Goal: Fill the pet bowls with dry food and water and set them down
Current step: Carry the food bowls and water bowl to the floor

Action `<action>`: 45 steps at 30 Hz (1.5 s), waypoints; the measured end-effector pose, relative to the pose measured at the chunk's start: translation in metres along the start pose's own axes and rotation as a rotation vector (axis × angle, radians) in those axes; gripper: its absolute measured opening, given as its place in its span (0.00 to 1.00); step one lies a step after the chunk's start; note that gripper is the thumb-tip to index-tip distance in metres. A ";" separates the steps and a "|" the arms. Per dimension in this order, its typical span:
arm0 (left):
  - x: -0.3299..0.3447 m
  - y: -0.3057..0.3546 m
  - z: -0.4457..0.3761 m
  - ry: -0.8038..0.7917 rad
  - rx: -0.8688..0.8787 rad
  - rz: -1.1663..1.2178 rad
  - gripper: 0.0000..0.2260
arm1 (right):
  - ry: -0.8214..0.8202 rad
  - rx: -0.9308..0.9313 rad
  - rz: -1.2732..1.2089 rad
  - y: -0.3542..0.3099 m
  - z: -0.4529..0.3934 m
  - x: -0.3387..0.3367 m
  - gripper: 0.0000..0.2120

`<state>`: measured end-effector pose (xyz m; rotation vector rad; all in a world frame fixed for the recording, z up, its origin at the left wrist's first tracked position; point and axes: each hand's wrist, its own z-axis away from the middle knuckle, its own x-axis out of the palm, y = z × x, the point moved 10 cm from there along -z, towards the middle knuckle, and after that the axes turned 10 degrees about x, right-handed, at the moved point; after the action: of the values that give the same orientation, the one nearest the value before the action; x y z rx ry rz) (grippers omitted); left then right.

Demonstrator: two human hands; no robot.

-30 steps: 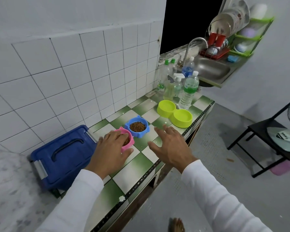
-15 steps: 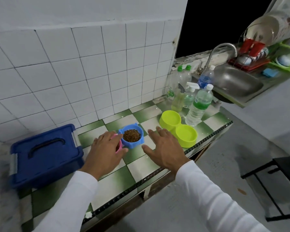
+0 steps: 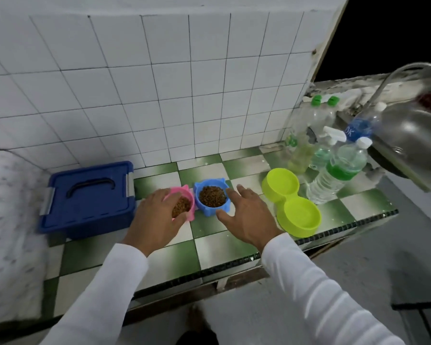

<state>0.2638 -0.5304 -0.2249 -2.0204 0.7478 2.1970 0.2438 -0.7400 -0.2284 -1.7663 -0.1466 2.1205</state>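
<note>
On the green-and-white checked counter (image 3: 209, 247), against a white tiled wall (image 3: 159, 90), stand two small pet bowls side by side, touching or nearly so. To the left is the pink bowl (image 3: 184, 195), holding brown dry food; just right of it is the blue bowl (image 3: 210, 199), filled with the same kibble (image 3: 212, 196). The left hand (image 3: 157, 220) has its fingers curled around the near and left side of the pink bowl, gripping its rim, and partly covers it. The right hand (image 3: 246, 215) is spread with straight, relaxed fingers just right of the blue bowl; its fingertips lie at the bowl's right edge, and whether they touch it cannot be told. Both arms wear white sleeves (image 3: 321, 295).

Right of the hands, a lime-green double bowl (image 3: 290, 202) lies on the counter with both cups holding no food; whether there is water in them cannot be told. Beside it on the far right stands a clear water bottle with a green label (image 3: 336, 170), with a spray bottle (image 3: 326, 148) and several other bottles behind it near the wall. Farther right are a steel sink (image 3: 413, 140) and a curved tap (image 3: 408, 73). At the far left of the counter sits a closed blue plastic box with a handle (image 3: 87, 197).
</note>
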 end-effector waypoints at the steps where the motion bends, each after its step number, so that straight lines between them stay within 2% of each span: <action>1: 0.003 -0.003 -0.002 -0.003 -0.014 0.006 0.27 | -0.007 -0.011 0.001 -0.001 -0.004 0.002 0.32; 10: 0.029 -0.031 -0.029 0.002 -0.111 0.070 0.27 | -0.069 -0.047 0.012 -0.011 -0.051 0.016 0.32; 22: 0.067 -0.069 -0.042 -0.067 -0.236 0.177 0.27 | -0.177 -0.059 -0.029 -0.025 -0.088 0.051 0.30; 27: 0.090 -0.085 -0.034 -0.047 -0.336 0.283 0.27 | -0.220 0.035 -0.114 -0.007 -0.102 0.077 0.31; 34: 0.121 -0.104 -0.025 -0.001 -0.464 0.365 0.21 | -0.284 0.199 -0.216 0.023 -0.124 0.123 0.32; 38: 0.132 -0.114 -0.024 0.104 -0.553 0.462 0.14 | -0.288 0.308 -0.326 0.041 -0.138 0.146 0.27; 42: 0.151 -0.128 -0.018 0.193 -0.682 0.578 0.06 | -0.277 0.413 -0.437 0.061 -0.150 0.172 0.31; 45: 0.161 -0.134 -0.015 0.200 -0.766 0.616 0.07 | -0.268 0.443 -0.431 0.069 -0.157 0.182 0.23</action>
<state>0.3047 -0.4622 -0.4193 -2.6540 0.6728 3.0079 0.3549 -0.7646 -0.4516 -1.0843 -0.1051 1.8785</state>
